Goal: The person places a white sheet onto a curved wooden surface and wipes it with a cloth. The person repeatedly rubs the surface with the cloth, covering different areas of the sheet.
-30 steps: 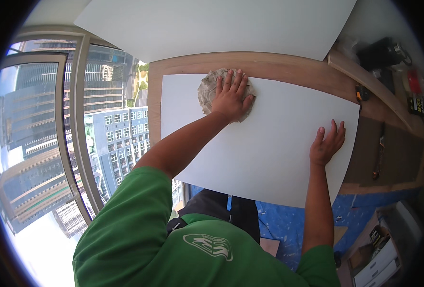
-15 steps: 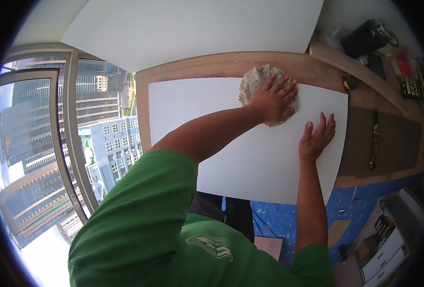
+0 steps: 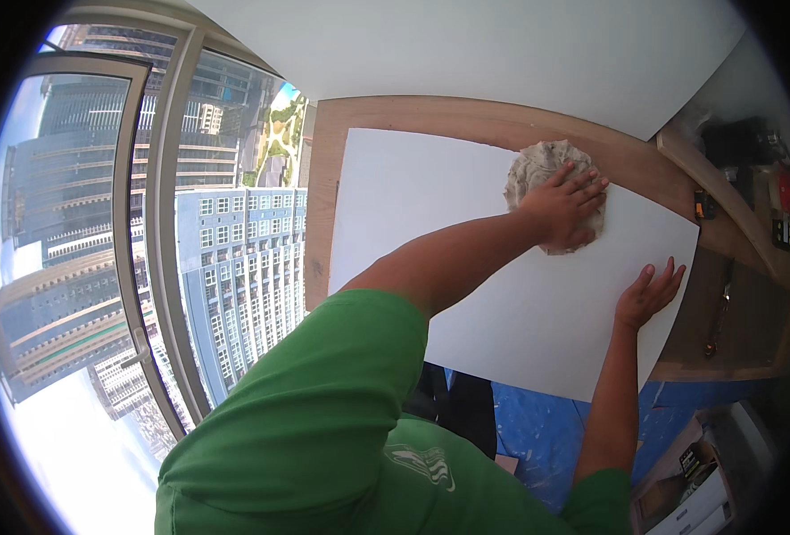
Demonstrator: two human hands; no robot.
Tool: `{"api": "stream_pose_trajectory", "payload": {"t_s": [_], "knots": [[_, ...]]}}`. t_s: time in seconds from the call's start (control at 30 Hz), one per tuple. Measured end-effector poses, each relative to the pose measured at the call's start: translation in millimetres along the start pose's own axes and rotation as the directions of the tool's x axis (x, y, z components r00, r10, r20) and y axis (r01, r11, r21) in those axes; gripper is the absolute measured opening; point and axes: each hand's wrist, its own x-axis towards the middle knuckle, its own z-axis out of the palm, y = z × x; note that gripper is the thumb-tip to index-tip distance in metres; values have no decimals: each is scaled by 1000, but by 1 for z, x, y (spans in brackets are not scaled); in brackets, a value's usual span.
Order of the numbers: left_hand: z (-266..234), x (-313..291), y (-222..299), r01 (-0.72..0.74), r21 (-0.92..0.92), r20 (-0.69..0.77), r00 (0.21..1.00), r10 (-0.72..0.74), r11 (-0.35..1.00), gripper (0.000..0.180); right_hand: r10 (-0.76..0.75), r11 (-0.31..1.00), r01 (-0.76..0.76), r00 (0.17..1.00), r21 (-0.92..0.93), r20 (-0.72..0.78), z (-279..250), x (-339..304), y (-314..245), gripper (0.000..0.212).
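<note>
A crumpled off-white cloth lies bunched near the far edge of a smooth white board. My left hand rests palm down on this cloth, its fingers stretched out over it and slightly spread. Part of the cloth is hidden beneath the palm. Near the board's right edge, my right hand is raised with fingers extended and thumb apart, holding nothing. Whether it touches the board I cannot tell.
A wooden tabletop borders the board. At far right are a curved wooden strip, a small orange-and-black tool and a dark panel. A large white panel stands beyond. An open window is at left; blue sheeting lies below.
My view has shifted, putting the board and both hands farther right in the picture. The left hand stays on the cloth. My right hand's fingers look closer together than before.
</note>
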Motion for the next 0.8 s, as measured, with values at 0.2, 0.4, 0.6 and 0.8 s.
{"api": "stream_pose_trajectory", "payload": {"t_s": [0.2, 0.4, 0.6, 0.8], "knots": [[-54, -140, -95, 336, 94, -21, 942, -335, 937, 78, -8, 998, 8, 1000, -67, 6, 3, -2, 4, 71], [-77, -238, -138, 596, 163, -57, 801, -596, 786, 81, -46, 995, 46, 999, -94, 1, 6, -2, 11, 67], [-73, -247, -160, 675, 141, -132, 738, -662, 724, 83, -7, 997, 9, 999, -76, 33, 4, -2, 8, 68], [-62, -224, -180, 777, 107, -203, 628, -751, 620, 86, -1, 999, 3, 999, -44, 42, 9, 3, 7, 72]]}}
